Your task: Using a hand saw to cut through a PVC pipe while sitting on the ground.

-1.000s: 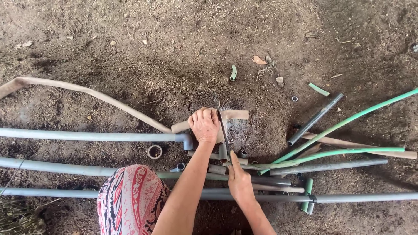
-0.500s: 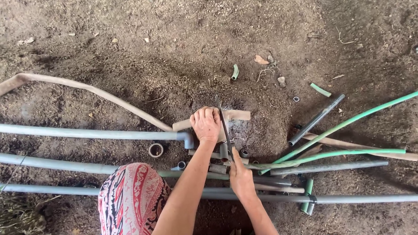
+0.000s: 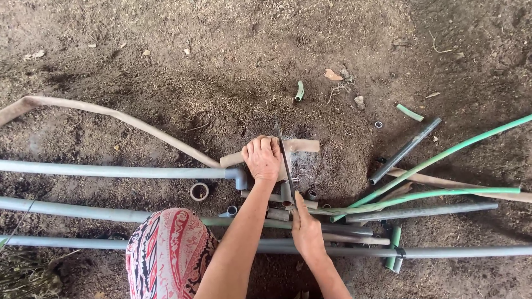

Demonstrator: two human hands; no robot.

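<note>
Right at the elbow end of the long grey pipe, the left hand is pressing flat on a short tan pipe while the right hand is gripping a thin saw blade across it; cut isn't through yet, piece looks whole.

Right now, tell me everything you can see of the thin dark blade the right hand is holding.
The blade is a long, narrow, dark strip, metal by its look, probably a saw blade; no teeth can be made out. It runs nearly straight away from the person, from the right hand, which grips its near end, up past the left hand. It crosses the short tan pipe piece that the left hand presses down.
</note>
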